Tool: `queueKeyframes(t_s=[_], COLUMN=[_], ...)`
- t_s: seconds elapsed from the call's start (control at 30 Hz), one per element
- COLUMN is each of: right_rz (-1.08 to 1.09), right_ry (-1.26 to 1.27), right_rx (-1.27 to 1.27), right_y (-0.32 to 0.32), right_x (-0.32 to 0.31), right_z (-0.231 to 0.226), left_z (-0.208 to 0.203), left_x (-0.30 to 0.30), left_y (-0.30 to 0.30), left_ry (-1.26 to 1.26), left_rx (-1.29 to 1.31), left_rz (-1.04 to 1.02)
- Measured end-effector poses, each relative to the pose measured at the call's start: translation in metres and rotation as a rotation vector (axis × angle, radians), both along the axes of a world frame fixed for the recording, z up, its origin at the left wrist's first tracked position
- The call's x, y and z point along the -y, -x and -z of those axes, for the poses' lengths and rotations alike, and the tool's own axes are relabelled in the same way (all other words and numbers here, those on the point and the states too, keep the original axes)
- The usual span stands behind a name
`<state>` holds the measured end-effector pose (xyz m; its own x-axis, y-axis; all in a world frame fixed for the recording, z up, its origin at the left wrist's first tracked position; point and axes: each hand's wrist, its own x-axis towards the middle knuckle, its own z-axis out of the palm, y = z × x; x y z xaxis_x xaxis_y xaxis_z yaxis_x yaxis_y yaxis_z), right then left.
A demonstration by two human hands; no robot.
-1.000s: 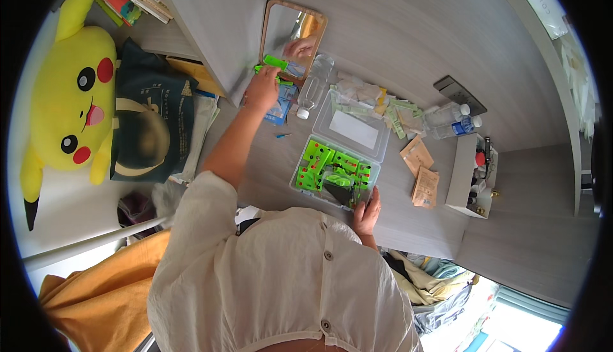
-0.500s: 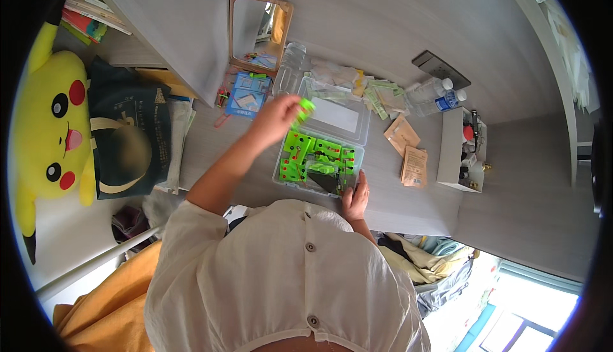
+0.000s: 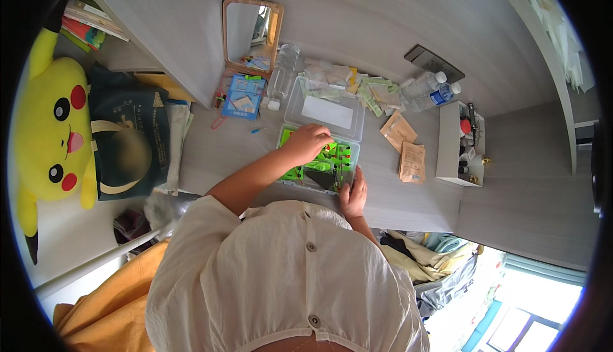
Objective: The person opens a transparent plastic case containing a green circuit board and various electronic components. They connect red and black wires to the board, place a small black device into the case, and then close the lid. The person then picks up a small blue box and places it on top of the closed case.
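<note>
1. My left hand (image 3: 307, 144) is over the clear box (image 3: 355, 155) on the desk (image 3: 397, 204). The box is the middle of my clock, and 12 is its far side.
2. The left fingers (image 3: 324, 138) are bent over the green parts (image 3: 345, 154) in the box. They look close together, but their tips are hidden, so I cannot tell if they hold anything.
3. My right hand (image 3: 353, 200) is between 4 and 5 o'clock, touching the box near its corner. Its fingers are nearly straight, and the thumb is a little way off. I cannot tell if they squeeze the box.
4. The green parts have red and black bits on them. A dark flat piece (image 3: 321, 178) lies in the box toward 6 o'clock.
5. At 12 o'clock I see the lid (image 3: 356, 122), wide open, with a white sheet (image 3: 326, 112) on it.
6. Near 10 o'clock there is a blue card (image 3: 244, 96), and a small blue thing (image 3: 256, 130) is beside it.
7. At 11 o'clock a clear bottle (image 3: 283, 74) lies near the mirror (image 3: 242, 36).
8. Between 2 and 3 o'clock I see two brown packets (image 3: 412, 162).
</note>
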<state>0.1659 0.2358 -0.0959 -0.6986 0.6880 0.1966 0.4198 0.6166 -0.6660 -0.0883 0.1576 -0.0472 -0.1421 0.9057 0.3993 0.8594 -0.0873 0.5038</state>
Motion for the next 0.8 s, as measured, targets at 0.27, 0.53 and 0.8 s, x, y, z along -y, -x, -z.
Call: queueKeyframes(t_s=[0.27,0.53,0.8], right_rz=[-0.005,-0.013,-0.004], right_ry=[-0.025,-0.074,-0.037], right_rx=[-0.017,-0.062,-0.046], right_y=[0.0,0.003,0.005], right_x=[0.001,0.001,0.002], right_z=[-0.001,-0.005,-0.01], left_z=[0.009,-0.019,0.037], left_x=[0.026,0.041,0.06], left_y=[0.007,0.11,0.2], left_ry=[0.053,-0.166,-0.104], left_rx=[-0.051,0.258,0.067], left_rz=[0.011,-0.529,-0.808])
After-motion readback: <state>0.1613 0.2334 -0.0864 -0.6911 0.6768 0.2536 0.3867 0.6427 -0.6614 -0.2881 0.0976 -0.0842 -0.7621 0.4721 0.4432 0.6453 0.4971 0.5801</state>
